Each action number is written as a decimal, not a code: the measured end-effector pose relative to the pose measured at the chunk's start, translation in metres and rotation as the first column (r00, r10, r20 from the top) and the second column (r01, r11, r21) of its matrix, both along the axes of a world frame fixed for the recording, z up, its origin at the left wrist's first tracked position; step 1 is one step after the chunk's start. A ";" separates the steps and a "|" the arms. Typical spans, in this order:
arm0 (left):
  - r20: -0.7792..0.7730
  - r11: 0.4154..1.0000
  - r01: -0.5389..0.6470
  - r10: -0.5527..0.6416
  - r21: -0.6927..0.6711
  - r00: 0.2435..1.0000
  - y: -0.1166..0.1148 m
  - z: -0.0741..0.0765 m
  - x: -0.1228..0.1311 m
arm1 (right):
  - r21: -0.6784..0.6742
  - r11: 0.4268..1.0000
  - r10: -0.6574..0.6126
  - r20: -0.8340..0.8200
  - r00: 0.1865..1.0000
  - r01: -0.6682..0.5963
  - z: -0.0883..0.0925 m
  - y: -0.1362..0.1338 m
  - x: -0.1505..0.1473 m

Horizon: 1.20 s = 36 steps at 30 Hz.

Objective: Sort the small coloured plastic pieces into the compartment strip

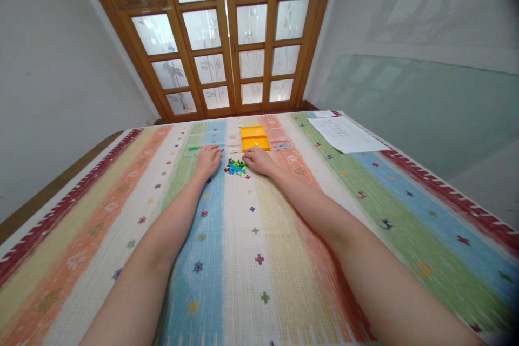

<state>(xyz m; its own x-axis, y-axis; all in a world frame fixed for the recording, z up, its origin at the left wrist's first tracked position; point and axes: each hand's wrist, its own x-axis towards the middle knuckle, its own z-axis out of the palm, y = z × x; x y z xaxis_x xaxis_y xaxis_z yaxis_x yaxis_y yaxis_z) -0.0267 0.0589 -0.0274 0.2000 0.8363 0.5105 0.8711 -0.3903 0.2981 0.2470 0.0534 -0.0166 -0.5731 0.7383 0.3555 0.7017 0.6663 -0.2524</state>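
A small pile of blue, green, yellow and dark pieces (237, 167) lies on the striped tablecloth between my hands. My right hand (258, 160) rests at the pile's right edge, its fingers bent and close together; whatever they may pinch is too small to name. To the left of the pile, my left hand (210, 160) has its fingertips near a tiny dark piece, and its grip is unclear. Behind my right hand sits an open yellow box (255, 138). Clear trays stand on both sides, with green pieces (193, 148) at left and blue pieces (280, 146) at right.
Printed white paper (344, 134) lies at the back right of the striped tablecloth (239, 259). Beyond the table's far edge stands a wooden door with glass panes (251, 64). A greenish glass panel (425, 113) leans by the right wall.
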 end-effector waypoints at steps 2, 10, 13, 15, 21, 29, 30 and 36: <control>0.002 1.000 0.009 -0.009 -0.007 1.000 -0.001 0.001 0.002 | 0.002 1.000 -0.005 0.001 1.000 0.005 0.001 -0.001 0.000; 0.004 0.999 0.040 -0.040 0.005 0.999 -0.002 -0.002 0.005 | -0.059 0.997 -0.050 0.005 0.999 0.051 0.010 -0.009 -0.004; 0.005 0.999 0.049 -0.049 0.007 0.999 -0.003 -0.003 0.005 | -0.054 0.998 -0.044 0.005 0.999 0.044 0.010 -0.009 -0.004; 0.005 0.999 0.053 -0.053 0.002 0.999 -0.003 -0.002 0.006 | -0.049 0.998 -0.031 0.001 1.000 0.031 0.008 -0.008 -0.003; 0.008 0.998 0.060 -0.059 -0.027 0.998 -0.004 -0.002 0.007 | -0.016 0.999 0.034 -0.001 0.999 -0.034 0.002 -0.001 -0.002; 0.008 0.997 0.082 -0.082 -0.004 0.997 -0.001 -0.006 0.008 | -0.003 1.000 0.020 -0.011 1.000 -0.020 0.002 -0.002 -0.002; 0.008 0.996 0.085 -0.085 -0.004 0.996 -0.001 -0.007 0.008 | -0.009 1.000 0.011 -0.012 1.000 -0.011 0.002 -0.002 -0.002; -0.008 0.994 0.099 -0.100 -0.038 0.995 -0.003 -0.006 0.010 | -0.003 0.999 -0.039 -0.078 0.996 0.038 0.000 0.000 -0.003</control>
<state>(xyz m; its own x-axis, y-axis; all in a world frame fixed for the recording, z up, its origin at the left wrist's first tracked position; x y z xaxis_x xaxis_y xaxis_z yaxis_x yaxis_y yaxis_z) -0.0167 0.0564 -0.0331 0.2879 0.8306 0.4767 0.8314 -0.4638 0.3061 0.2443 0.0529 -0.0163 -0.5149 0.7597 0.3972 0.7050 0.6388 -0.3080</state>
